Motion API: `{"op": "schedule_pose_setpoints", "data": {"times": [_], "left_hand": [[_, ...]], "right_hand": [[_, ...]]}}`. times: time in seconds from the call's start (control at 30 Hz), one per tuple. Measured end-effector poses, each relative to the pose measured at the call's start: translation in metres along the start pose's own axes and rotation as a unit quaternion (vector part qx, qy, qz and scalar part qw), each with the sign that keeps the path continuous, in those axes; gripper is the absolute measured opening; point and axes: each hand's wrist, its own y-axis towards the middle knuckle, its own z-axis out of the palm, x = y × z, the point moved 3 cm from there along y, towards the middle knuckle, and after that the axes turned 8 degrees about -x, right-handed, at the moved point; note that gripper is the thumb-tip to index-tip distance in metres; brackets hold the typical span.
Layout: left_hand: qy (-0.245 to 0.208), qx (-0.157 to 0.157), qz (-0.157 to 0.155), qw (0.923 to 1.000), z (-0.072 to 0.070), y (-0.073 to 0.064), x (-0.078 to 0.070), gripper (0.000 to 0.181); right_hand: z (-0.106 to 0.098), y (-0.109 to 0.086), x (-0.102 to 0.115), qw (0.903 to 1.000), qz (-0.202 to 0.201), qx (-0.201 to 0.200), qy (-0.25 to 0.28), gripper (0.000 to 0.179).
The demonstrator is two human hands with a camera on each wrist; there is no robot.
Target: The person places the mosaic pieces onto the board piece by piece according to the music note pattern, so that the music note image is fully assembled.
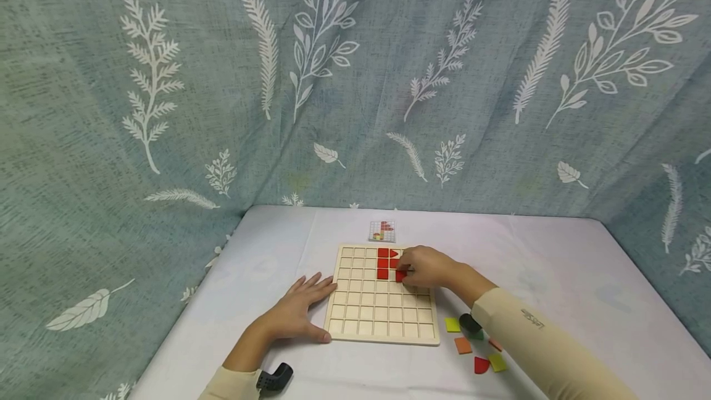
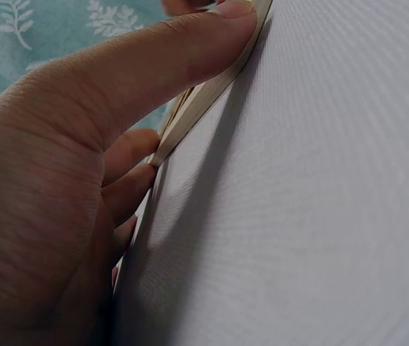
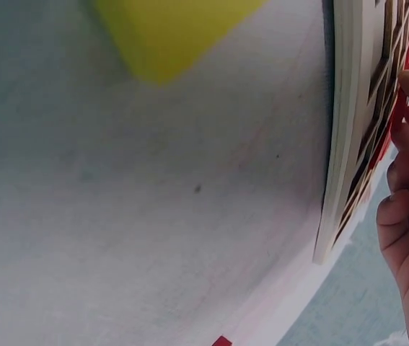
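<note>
A square wooden grid board (image 1: 382,313) lies on the white table. Red square tiles (image 1: 383,263) fill a column of cells near its far side, with a red pointed tile (image 1: 394,253) beside the top one. My right hand (image 1: 424,267) is over the board's far right part and pinches a red square tile (image 1: 400,276) between thumb and fingertips, also visible as a red tile (image 3: 399,115) in the right wrist view. My left hand (image 1: 297,313) has its fingers spread, and fingertips and thumb touch the board's left edge (image 2: 190,119). Other cells beneath the right hand are hidden.
A small pattern card (image 1: 382,231) lies beyond the board. Right of the board are several loose tiles, including a yellow square (image 1: 452,325), an orange square (image 1: 463,345) and a red rounded piece (image 1: 481,365). The right forearm partly covers them. A leaf-patterned cloth (image 1: 355,79) hangs behind.
</note>
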Motion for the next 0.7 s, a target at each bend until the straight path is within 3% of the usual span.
{"op": "schedule_pose_setpoints", "data": {"times": [0.7], "left_hand": [[0.002,0.002,-0.006,1.0000,0.0008,0.0001,0.0011,0.118]], "right_hand": [[0.0035,0.0075,0.0030,0.9997,-0.012,0.002,-0.020,0.021]]}}
